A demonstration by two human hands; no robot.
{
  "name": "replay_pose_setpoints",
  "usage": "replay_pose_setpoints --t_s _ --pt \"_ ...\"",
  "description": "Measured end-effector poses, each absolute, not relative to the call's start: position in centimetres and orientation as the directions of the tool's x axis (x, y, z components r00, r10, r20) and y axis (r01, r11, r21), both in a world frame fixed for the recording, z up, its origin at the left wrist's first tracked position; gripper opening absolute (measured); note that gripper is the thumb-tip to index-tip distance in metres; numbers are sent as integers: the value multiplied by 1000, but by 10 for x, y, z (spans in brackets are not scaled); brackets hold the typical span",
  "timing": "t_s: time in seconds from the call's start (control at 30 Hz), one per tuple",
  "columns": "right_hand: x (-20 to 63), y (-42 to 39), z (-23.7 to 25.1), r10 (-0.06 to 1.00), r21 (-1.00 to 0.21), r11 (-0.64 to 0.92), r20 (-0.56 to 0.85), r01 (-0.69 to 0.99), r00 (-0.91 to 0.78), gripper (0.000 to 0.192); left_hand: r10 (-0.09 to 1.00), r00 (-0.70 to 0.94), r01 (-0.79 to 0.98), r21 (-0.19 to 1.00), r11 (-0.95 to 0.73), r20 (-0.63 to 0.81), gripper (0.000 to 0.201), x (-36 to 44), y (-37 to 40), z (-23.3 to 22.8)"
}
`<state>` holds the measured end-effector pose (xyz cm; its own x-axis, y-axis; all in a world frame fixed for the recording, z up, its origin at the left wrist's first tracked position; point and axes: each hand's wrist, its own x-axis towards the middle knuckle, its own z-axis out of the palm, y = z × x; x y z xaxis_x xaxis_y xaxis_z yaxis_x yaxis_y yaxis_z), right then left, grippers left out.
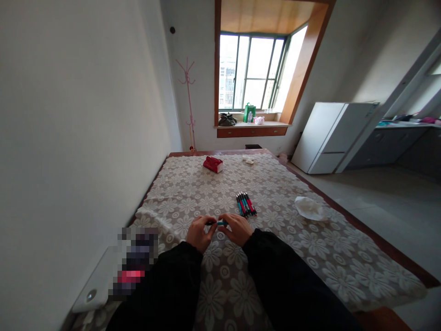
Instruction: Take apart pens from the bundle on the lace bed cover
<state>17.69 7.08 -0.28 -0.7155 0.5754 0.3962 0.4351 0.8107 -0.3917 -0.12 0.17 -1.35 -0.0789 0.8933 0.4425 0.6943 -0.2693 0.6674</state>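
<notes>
Over the near middle of the table, my left hand (200, 233) and my right hand (237, 228) meet fingertip to fingertip. Between them is a pen (222, 223), dark at its left end and teal at its right. My left fingers pinch the dark end, while my right fingers close on the teal part. Whether the two parts are joined is hidden by the fingertips. Just beyond my right hand, several pens (246, 204) with teal, red and black barrels lie side by side in a row on the tablecloth.
A flower-patterned cloth covers the table (275, 239). A red tissue pack (213, 164) and a crumpled white piece (248, 160) lie at the far end. White paper (310, 208) is at the right. A white box-like object (93, 280) and a pixelated patch sit left, by the wall.
</notes>
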Motion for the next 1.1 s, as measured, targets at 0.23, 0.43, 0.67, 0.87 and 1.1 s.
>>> replay_pose_setpoints --t_s 0.23,0.43,0.67,0.87,1.1 --pt "177 70 -1 578 -351 814 398 464 -713 12 894 -99 704 666 -249 438 11 -2 2 -11" --pt "178 70 1 593 -376 805 469 459 -655 7 887 -288 721 692 -48 362 28 -5 3 -6" --pt "178 71 1 579 -359 815 500 454 -644 7 907 -222 756 651 -72 358 42 -7 3 -11" --pt "179 70 -2 593 -358 805 479 473 -647 10 891 -234 688 714 -131 389 31 -6 3 -13" --pt "176 67 -2 576 -398 817 530 417 -622 11 885 -337 530 842 -104 322 47 -5 5 -16"
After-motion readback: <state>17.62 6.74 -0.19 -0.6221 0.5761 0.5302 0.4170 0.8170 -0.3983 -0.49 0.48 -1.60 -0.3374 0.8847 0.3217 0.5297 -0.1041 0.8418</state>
